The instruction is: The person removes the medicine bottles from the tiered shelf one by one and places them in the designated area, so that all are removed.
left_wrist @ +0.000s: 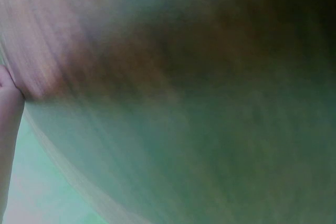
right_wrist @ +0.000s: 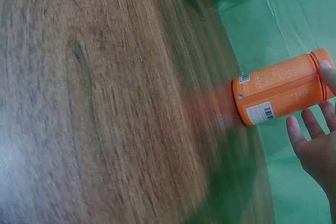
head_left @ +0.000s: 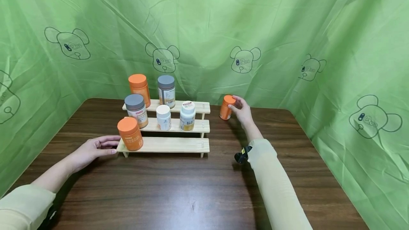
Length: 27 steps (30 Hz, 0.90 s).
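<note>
Orange bottle, pinched in right hand

Location: right of the three-tier wooden stand, near the back of the table. Grip: thumb and fingertips at the cap. Left hand — fingers loosely extended beside the stand's lower left end; contact unclear. Six containers on stand.

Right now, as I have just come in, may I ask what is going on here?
A person's right-hand grip holds an orange cylindrical bottle by its lid, to the right of a three-step pale wooden rack. The left-hand grip is at the rack's left end. On the rack stand two orange bottles, two grey-lidded bottles and two white bottles.
</note>
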Motion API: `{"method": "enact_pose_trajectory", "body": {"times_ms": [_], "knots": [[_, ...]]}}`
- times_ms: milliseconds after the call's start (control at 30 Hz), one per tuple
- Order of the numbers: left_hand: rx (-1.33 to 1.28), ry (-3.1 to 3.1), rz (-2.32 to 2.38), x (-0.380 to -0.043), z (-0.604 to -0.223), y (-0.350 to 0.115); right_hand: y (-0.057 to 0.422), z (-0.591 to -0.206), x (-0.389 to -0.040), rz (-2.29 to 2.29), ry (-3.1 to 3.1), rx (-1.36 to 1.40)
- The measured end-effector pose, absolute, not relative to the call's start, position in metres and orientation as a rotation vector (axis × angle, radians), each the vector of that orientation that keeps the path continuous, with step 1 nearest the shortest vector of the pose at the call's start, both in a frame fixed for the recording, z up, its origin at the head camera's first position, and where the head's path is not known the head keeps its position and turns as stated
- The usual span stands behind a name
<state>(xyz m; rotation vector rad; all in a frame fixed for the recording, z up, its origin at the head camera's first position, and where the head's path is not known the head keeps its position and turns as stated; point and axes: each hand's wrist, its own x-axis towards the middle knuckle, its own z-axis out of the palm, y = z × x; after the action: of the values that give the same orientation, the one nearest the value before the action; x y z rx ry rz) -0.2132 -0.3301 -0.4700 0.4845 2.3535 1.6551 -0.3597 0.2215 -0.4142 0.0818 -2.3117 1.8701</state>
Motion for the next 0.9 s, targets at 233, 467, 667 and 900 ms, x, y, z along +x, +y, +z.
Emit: {"method": "enact_pose_trajectory", "body": {"times_ms": [233,467,667,900], "knots": [[0.471,2.348,1.654,-0.214,-0.47,-0.331,0.22,-0.391,-0.348,1.912,-2.323,0.126],[0.466,2.34,1.654,-0.213,-0.47,-0.331,0.225,-0.38,-0.353,1.853,-2.352,0.19],[0.458,2.349,1.651,-0.213,-0.47,-0.33,0.224,-0.368,-0.352,1.801,-2.396,0.197],[0.451,2.349,1.644,-0.213,-0.469,-0.33,0.219,-0.346,-0.345,1.792,-2.442,0.211]]}}
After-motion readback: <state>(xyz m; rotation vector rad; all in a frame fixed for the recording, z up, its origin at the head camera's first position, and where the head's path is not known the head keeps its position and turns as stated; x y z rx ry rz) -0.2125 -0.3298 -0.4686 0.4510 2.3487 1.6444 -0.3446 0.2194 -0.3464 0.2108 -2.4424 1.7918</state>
